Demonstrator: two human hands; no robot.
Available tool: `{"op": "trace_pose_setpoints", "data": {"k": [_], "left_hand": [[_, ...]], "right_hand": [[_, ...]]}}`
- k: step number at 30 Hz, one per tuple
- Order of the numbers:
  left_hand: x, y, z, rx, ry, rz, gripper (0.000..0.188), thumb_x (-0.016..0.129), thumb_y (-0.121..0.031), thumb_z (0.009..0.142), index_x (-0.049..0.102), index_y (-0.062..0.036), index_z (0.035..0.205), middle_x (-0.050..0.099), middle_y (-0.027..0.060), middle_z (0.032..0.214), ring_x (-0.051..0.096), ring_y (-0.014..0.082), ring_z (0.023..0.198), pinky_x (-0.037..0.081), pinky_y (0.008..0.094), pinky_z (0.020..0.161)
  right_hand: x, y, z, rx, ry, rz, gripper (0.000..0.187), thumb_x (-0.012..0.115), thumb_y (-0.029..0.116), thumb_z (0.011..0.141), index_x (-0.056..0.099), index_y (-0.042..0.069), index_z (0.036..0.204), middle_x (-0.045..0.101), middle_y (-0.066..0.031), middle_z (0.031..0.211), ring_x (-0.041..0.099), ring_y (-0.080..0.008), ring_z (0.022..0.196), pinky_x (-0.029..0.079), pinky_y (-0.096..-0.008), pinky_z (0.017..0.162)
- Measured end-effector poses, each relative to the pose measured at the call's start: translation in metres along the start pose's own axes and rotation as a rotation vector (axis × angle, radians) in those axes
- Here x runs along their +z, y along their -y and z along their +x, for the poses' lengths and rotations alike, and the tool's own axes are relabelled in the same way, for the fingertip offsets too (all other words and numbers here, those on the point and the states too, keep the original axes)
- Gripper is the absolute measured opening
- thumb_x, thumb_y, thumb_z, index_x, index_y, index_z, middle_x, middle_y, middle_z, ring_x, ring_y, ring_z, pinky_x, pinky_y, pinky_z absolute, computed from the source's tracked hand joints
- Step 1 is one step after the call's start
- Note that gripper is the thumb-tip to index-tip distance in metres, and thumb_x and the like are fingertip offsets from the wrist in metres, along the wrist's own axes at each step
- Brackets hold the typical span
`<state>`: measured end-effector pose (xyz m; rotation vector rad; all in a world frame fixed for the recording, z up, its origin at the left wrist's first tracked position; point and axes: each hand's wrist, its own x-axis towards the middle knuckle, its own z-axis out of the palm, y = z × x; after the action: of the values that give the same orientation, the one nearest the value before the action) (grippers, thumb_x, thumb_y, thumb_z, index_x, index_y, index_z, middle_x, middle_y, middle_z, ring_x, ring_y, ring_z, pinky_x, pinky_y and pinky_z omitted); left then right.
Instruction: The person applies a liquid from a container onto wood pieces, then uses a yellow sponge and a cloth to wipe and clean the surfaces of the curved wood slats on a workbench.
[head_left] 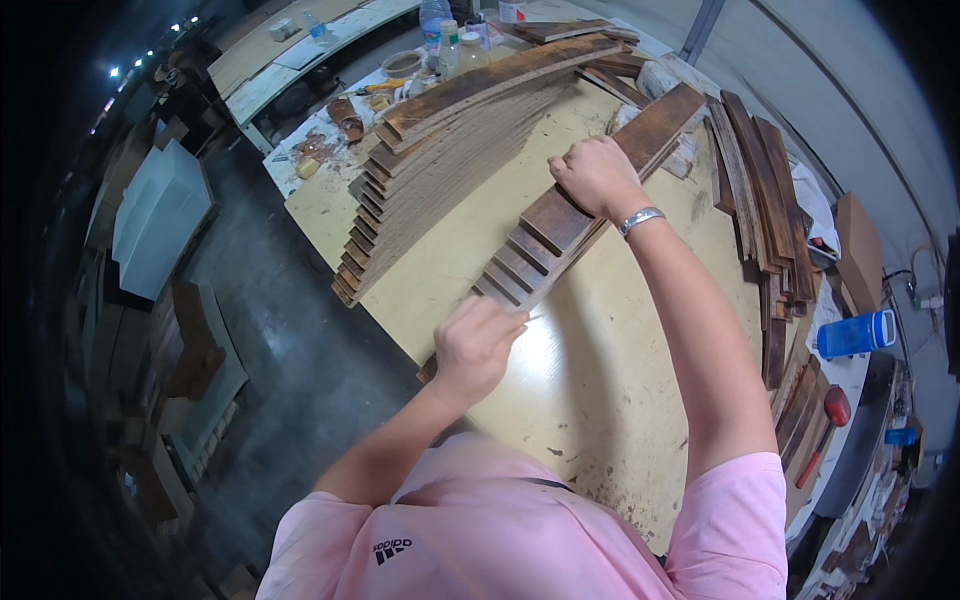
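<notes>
A stack of brown wooden planks lies slantwise across the pale yellow tabletop, its near ends stepped like stairs. My right hand, with a silver band at the wrist, is closed over the upper planks around the middle of their length. At the lowest, nearest steps is my left hand, slightly blurred. Its fingers are curled in, and whatever they may hold is hidden. To the left, a larger fanned stack of planks shows the same stepped ends.
More dark planks are piled along the right side. Bottles, a bowl and scraps crowd the far left corner. On the right are a blue bottle and a red-handled tool. White panels stand beyond the table's left edge.
</notes>
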<state>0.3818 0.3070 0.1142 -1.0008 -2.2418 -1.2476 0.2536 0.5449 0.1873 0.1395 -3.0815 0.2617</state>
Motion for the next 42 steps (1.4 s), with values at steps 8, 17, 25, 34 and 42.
{"op": "trace_pose_setpoints", "data": {"k": [8, 17, 25, 34, 42], "left_hand": [[-0.021, 0.029, 0.021, -0.127, -0.128, 0.17, 0.011, 0.069, 0.003, 0.082, 0.069, -0.0014, 0.092, 0.06, 0.0111, 0.081, 0.06, 0.0278, 0.075, 0.047, 0.0373, 0.066], [-0.005, 0.019, 0.004, -0.109, -0.071, 0.089, 0.01, 0.07, 0.004, 0.079, 0.069, -0.0013, 0.088, 0.059, 0.0134, 0.079, 0.06, 0.0314, 0.075, 0.047, 0.0394, 0.067], [0.003, 0.015, -0.005, -0.068, -0.056, 0.008, 0.01, 0.07, 0.005, 0.078, 0.069, 0.0, 0.087, 0.059, 0.0139, 0.078, 0.059, 0.0314, 0.073, 0.045, 0.0386, 0.063], [0.006, 0.023, -0.011, -0.128, -0.136, -0.004, 0.012, 0.068, 0.008, 0.079, 0.069, 0.0002, 0.089, 0.058, 0.0134, 0.077, 0.057, 0.0279, 0.068, 0.045, 0.0364, 0.061], [0.008, 0.019, -0.019, -0.031, -0.136, -0.022, 0.007, 0.069, 0.005, 0.083, 0.068, 0.0013, 0.089, 0.059, 0.0106, 0.078, 0.056, 0.0238, 0.07, 0.044, 0.0347, 0.063]], "right_hand": [[0.004, 0.007, 0.005, -0.166, 0.026, -0.009, 0.066, 0.035, 0.047, 0.103, 0.077, -0.002, 0.087, 0.072, -0.0263, 0.099, 0.066, -0.0361, 0.104, 0.031, -0.0459, 0.118], [0.007, 0.025, -0.006, -0.06, 0.007, -0.02, 0.059, 0.045, 0.043, 0.1, 0.074, -0.004, 0.078, 0.07, -0.0256, 0.081, 0.066, -0.0391, 0.088, 0.044, -0.0431, 0.102], [-0.002, 0.03, -0.007, -0.02, 0.095, 0.012, 0.052, 0.044, 0.037, 0.097, 0.075, -0.004, 0.087, 0.072, -0.0257, 0.092, 0.069, -0.0366, 0.095, 0.042, -0.0423, 0.105], [-0.005, 0.031, -0.007, -0.019, 0.097, -0.029, 0.052, 0.044, 0.037, 0.096, 0.075, -0.003, 0.085, 0.072, -0.0265, 0.092, 0.068, -0.0384, 0.093, 0.043, -0.0435, 0.103], [0.0, 0.031, -0.005, -0.024, 0.09, -0.038, 0.052, 0.043, 0.036, 0.096, 0.075, -0.003, 0.085, 0.072, -0.0266, 0.091, 0.068, -0.039, 0.094, 0.043, -0.0438, 0.102]]}}
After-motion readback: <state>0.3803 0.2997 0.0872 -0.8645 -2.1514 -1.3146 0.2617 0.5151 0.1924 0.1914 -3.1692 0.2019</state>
